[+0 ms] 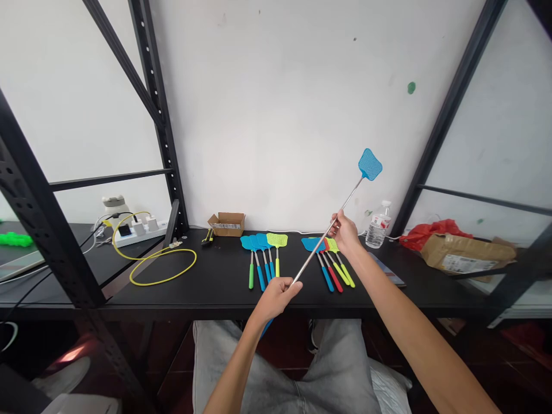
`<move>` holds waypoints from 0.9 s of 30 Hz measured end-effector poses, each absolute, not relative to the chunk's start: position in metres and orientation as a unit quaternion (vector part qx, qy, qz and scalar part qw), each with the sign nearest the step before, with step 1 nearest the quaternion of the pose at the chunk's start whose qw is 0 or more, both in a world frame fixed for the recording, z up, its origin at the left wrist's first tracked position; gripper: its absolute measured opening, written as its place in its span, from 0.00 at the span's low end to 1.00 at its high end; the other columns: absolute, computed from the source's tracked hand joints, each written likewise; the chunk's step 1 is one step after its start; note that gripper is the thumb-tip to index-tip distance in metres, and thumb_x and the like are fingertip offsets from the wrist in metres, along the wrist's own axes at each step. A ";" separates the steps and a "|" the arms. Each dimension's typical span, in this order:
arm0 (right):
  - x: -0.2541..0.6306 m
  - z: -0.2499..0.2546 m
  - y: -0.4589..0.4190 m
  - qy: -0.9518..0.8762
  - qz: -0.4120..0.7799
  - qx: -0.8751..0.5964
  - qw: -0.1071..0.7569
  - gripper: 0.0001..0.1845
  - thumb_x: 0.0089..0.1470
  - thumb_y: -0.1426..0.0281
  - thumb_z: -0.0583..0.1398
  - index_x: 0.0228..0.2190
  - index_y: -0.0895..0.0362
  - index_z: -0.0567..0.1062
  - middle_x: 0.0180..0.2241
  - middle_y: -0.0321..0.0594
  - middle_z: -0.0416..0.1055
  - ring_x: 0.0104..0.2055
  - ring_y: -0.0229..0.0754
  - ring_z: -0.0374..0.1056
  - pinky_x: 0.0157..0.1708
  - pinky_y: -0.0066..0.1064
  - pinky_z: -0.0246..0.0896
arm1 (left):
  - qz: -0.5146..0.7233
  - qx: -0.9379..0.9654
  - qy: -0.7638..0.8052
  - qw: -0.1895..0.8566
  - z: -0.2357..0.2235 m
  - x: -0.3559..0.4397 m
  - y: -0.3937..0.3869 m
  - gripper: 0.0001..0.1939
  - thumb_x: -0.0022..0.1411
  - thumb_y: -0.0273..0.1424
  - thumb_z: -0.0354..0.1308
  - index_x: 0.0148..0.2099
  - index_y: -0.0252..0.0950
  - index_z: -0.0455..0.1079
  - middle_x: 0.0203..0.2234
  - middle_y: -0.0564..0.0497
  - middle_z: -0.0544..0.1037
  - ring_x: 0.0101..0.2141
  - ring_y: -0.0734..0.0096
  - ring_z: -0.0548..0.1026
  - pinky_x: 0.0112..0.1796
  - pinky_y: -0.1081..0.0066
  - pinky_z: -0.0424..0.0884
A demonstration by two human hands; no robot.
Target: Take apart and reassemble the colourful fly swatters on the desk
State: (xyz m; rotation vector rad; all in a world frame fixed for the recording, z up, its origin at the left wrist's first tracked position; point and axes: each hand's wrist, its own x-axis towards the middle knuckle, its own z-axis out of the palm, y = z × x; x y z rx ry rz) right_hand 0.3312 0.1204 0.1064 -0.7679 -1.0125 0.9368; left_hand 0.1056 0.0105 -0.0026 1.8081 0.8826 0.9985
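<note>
A fly swatter with a blue head and a long metal rod slants up to the right in front of me, held in both hands. My left hand is closed round its lower end, and a bit of blue handle shows below the wrist. Higher on the rod, my right hand is closed with fingers and thumb. On the black table, several short swatters with blue, green and yellow parts lie side by side behind my left hand. Another group of swatters, blue, red and yellow, lies beneath my right hand.
An open cardboard box stands against the wall. To the left are a yellow cable and a power strip. A water bottle, a red bag and a brown package stand on the right. Black shelf posts frame the table.
</note>
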 end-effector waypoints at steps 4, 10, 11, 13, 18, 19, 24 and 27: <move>0.320 0.101 0.122 -0.460 0.409 -0.337 0.712 0.28 0.47 0.41 0.60 0.23 0.53 0.64 0.18 0.29 0.52 0.17 0.32 0.53 0.15 0.27 0.52 | 0.394 0.737 0.346 0.426 -0.002 0.106 0.011 0.28 0.63 0.54 0.49 0.25 0.38 0.46 0.17 0.59 0.47 0.18 0.81 0.48 0.21 0.73 0.42; 0.302 0.106 0.118 -0.446 0.396 -0.335 0.729 0.27 0.48 0.42 0.60 0.25 0.53 0.63 0.19 0.29 0.53 0.18 0.33 0.55 0.16 0.26 0.52 | 0.409 0.739 0.346 0.408 -0.003 0.105 0.011 0.28 0.64 0.54 0.47 0.25 0.38 0.45 0.19 0.58 0.46 0.21 0.79 0.45 0.23 0.71 0.42; 0.300 0.107 0.117 -0.449 0.393 -0.336 0.729 0.27 0.48 0.41 0.59 0.25 0.52 0.63 0.19 0.29 0.53 0.18 0.33 0.55 0.16 0.26 0.52 | 0.412 0.739 0.346 0.406 -0.003 0.106 0.011 0.28 0.64 0.54 0.47 0.25 0.38 0.44 0.19 0.58 0.46 0.21 0.79 0.45 0.23 0.71 0.42; 0.297 0.108 0.115 -0.452 0.389 -0.336 0.729 0.28 0.48 0.41 0.59 0.25 0.52 0.63 0.18 0.29 0.53 0.18 0.33 0.55 0.16 0.26 0.52 | 0.418 0.738 0.347 0.401 -0.003 0.106 0.011 0.28 0.64 0.54 0.47 0.24 0.38 0.44 0.19 0.58 0.45 0.21 0.79 0.45 0.24 0.71 0.42; 0.284 0.092 0.108 -0.465 0.392 -0.335 0.720 0.28 0.49 0.40 0.58 0.25 0.53 0.64 0.18 0.30 0.54 0.18 0.33 0.55 0.16 0.26 0.52 | 0.429 0.736 0.348 0.391 -0.007 0.106 0.014 0.28 0.64 0.53 0.47 0.24 0.38 0.43 0.19 0.58 0.45 0.21 0.78 0.45 0.24 0.71 0.41; 0.279 0.086 0.106 -0.466 0.394 -0.336 0.717 0.28 0.49 0.40 0.58 0.25 0.53 0.64 0.18 0.30 0.55 0.18 0.34 0.55 0.16 0.27 0.52 | 0.431 0.736 0.349 0.389 -0.008 0.106 0.015 0.28 0.64 0.52 0.47 0.24 0.38 0.43 0.19 0.58 0.45 0.21 0.78 0.45 0.24 0.71 0.41; 0.245 0.056 0.092 -0.489 0.405 -0.339 0.694 0.27 0.50 0.41 0.58 0.25 0.53 0.66 0.19 0.32 0.58 0.19 0.34 0.56 0.16 0.27 0.52 | 0.453 0.721 0.362 0.379 -0.013 0.104 0.020 0.27 0.65 0.50 0.48 0.24 0.38 0.44 0.18 0.58 0.46 0.21 0.78 0.46 0.24 0.71 0.41; 0.230 0.045 0.082 -0.525 0.404 -0.341 0.667 0.26 0.52 0.42 0.56 0.25 0.52 0.66 0.20 0.33 0.59 0.19 0.35 0.57 0.17 0.28 0.53 | 0.470 0.711 0.370 0.370 -0.017 0.104 0.023 0.27 0.65 0.50 0.48 0.24 0.38 0.45 0.17 0.58 0.47 0.21 0.79 0.46 0.24 0.71 0.42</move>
